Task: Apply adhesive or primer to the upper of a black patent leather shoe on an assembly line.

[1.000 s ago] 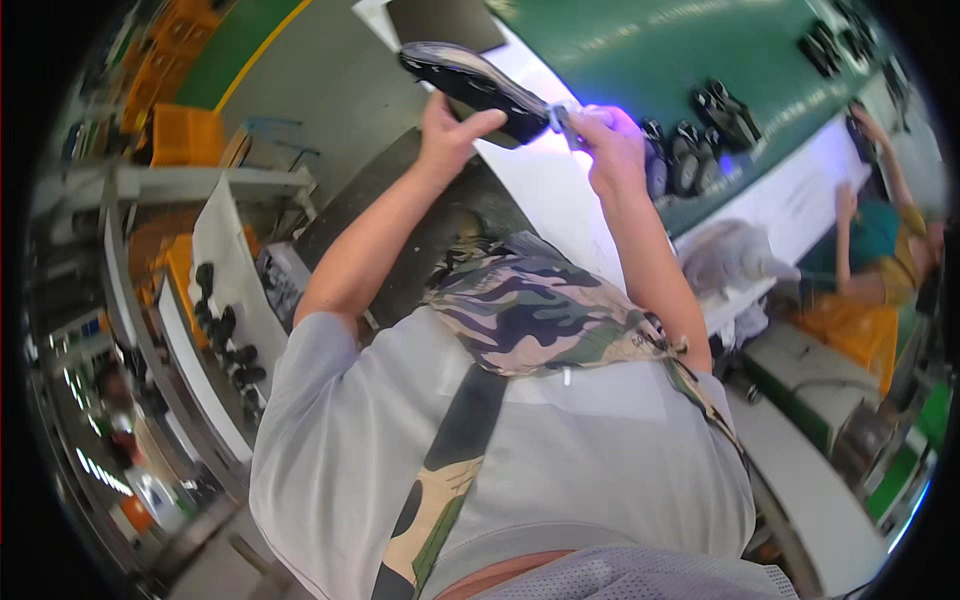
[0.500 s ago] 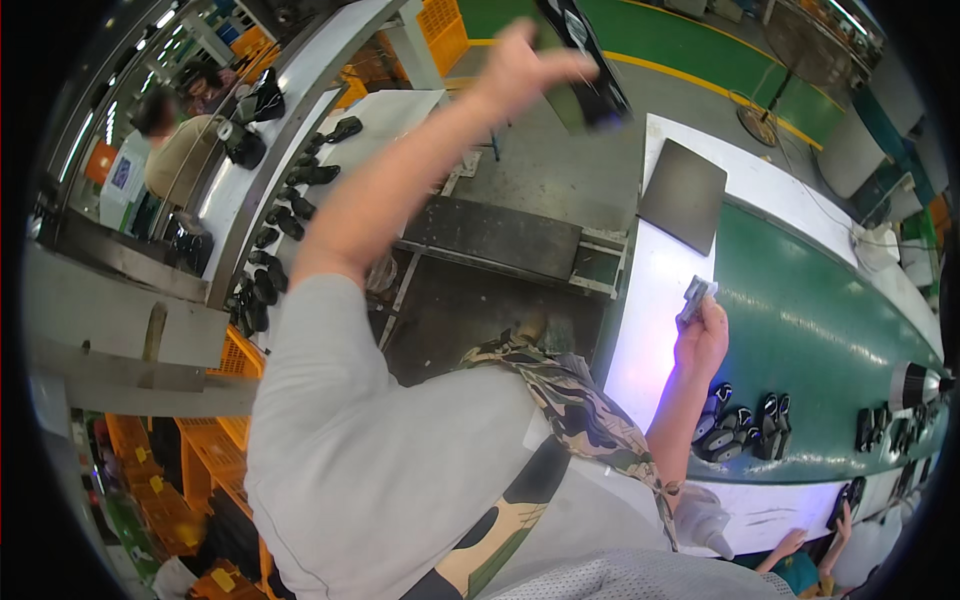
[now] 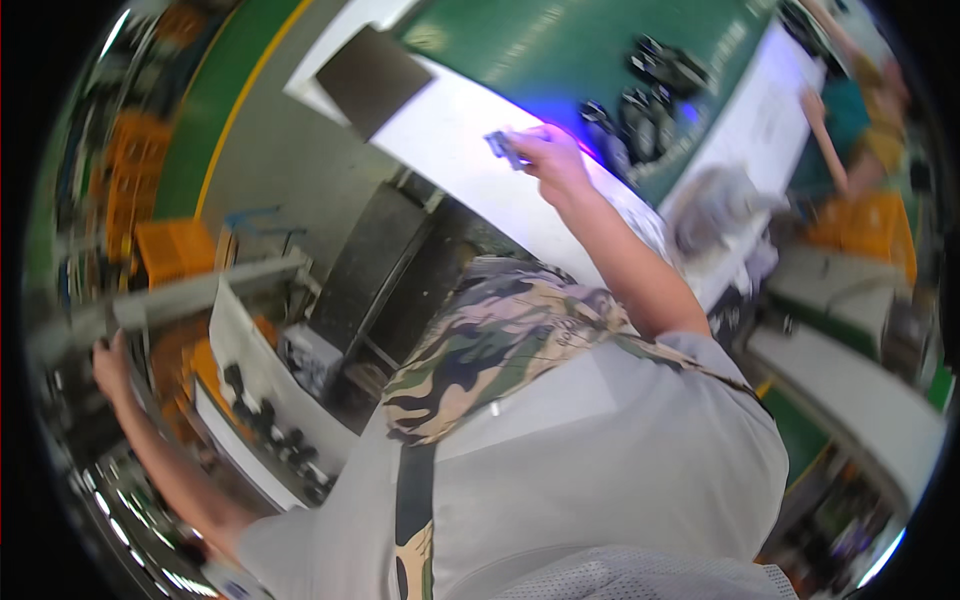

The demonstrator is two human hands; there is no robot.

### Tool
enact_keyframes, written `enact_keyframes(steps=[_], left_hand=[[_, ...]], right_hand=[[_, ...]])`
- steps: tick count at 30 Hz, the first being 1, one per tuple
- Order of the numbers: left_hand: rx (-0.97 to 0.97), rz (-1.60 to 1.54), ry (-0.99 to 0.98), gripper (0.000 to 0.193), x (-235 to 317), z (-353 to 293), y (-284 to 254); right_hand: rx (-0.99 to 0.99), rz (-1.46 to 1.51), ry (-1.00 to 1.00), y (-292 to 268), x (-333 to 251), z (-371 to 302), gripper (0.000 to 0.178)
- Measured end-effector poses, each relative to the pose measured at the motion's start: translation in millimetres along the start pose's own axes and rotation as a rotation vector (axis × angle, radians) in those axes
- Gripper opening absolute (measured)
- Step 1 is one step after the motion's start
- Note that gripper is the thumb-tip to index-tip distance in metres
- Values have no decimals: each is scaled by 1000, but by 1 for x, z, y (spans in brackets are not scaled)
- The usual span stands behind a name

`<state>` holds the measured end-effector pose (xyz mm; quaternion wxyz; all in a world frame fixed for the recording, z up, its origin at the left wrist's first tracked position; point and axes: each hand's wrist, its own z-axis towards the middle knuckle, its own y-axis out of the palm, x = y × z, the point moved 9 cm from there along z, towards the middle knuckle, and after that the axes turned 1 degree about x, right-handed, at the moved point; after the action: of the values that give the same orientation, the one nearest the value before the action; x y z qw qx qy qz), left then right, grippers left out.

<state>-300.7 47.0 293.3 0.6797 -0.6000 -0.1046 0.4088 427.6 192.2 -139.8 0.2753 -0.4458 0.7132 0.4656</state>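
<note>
My right hand is closed around a small grey-blue piece, pinched between thumb and fingers above the white edge of the workbench. What kind of thing it is I cannot make out. Far off to the left, my left arm is stretched out and my left hand is blurred beside a grey rail. A dark spot shows by its fingers, but whether it holds anything is unclear. Several black shoes lie on the green belt beyond my right hand.
A dark flat board lies at the bench's left end. A translucent bottle stands on the right, near a co-worker's arm. More black shoes line a white shelf at lower left. Orange crates stand behind the rail.
The view has turned toward the right, with the bench now ahead. My left hand has swung from upper middle, where it had a dark object, to the far left. The right hand keeps its grey-blue piece.
</note>
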Motion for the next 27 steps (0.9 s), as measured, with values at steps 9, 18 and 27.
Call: enact_keyframes(steps=[9,18,27], left_hand=[[-1477,-1378,545,74,707,-407,156],[-1892,-869,324,36,842,-540,157],[-1954,-1236,-19,27,979,-601,153]], right_hand=[[321,22,-75,-131,-13,-89,22],[971,249,-203,-338,3,-254,20],[1130,111,-228,-367,-8,-245,21]])
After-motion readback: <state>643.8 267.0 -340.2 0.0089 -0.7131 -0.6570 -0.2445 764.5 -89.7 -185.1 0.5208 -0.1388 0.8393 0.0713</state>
